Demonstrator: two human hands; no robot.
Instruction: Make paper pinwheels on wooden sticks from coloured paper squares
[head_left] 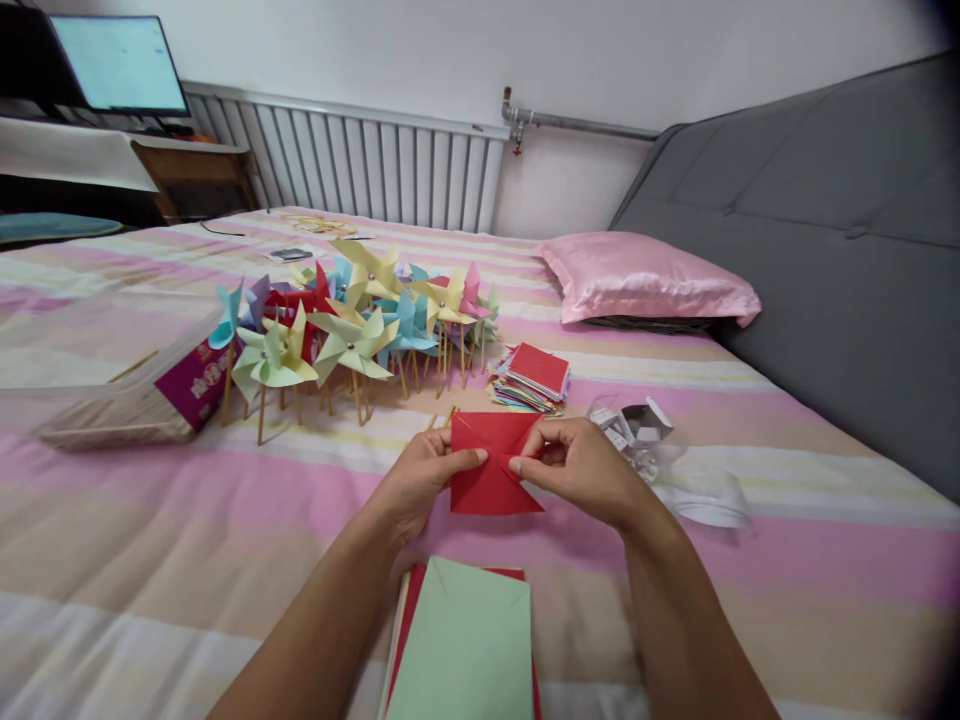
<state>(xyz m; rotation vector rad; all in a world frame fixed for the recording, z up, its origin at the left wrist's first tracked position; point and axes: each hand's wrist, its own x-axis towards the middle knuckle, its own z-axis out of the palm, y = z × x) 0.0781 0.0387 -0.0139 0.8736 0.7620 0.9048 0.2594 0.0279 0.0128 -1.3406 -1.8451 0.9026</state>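
1. Far left on the striped bedspread lies a purple box tipped on its side, with a bundle of thin wooden sticks beside it.
2. Next stands a crowd of finished paper pinwheels on sticks, in yellow, green, blue, red and pink, behind the work spot and well apart from the hands.
3. The left hand pinches the left edge of a red paper square between thumb and forefinger, held just above the bed.
4. The right hand pinches the same sheet near its middle; a corner seems to be folding inward, though the creases are hard to make out. The step in hand looks like bringing the corners to the centre; the next move calls for keeping those tips pinned together.
5. Below the hands lies a green sheet on red ones, nearest the camera.
6. Right of the pinwheels sits a stack of coloured squares, then a clear plastic wrapper, and a pink pillow beyond. Nothing blocks the hands.
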